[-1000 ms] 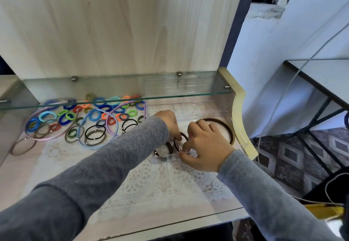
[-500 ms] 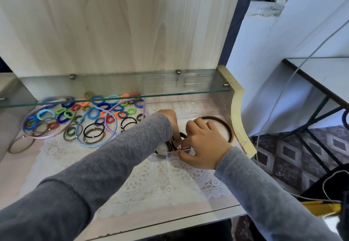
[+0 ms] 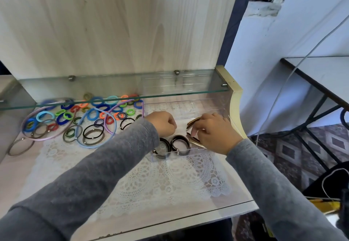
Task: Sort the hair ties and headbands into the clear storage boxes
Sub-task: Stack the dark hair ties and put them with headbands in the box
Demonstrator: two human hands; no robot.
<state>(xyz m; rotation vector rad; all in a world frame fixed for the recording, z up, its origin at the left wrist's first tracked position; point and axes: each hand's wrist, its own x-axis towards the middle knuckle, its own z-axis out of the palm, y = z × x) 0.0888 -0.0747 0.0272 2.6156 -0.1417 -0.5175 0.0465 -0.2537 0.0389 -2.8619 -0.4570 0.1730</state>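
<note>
A clear storage box (image 3: 196,151) lies on the lace cloth at the right of the shelf. Two dark hair ties (image 3: 180,143) stand in its near compartments. My right hand (image 3: 213,133) pinches a brown-and-gold headband (image 3: 192,122) over the box's right part. Just left of it, above the box, my left hand (image 3: 163,122) is curled into a loose fist with nothing visible in it. A pile of coloured hair ties (image 3: 94,111) and thin headbands (image 3: 111,127) covers the shelf's left half.
A glass shelf (image 3: 117,88) runs across above the work surface, with another clear box (image 3: 181,82) on it. A white lace doily (image 3: 151,180) covers the surface. A cream side panel (image 3: 235,106) bounds the right. One brown tie (image 3: 19,146) lies apart at far left.
My right hand has moved right and lifted the brown-and-gold headband, squeezing it narrower. My left hand has drawn back from the dark ties, which now stand uncovered in the box.
</note>
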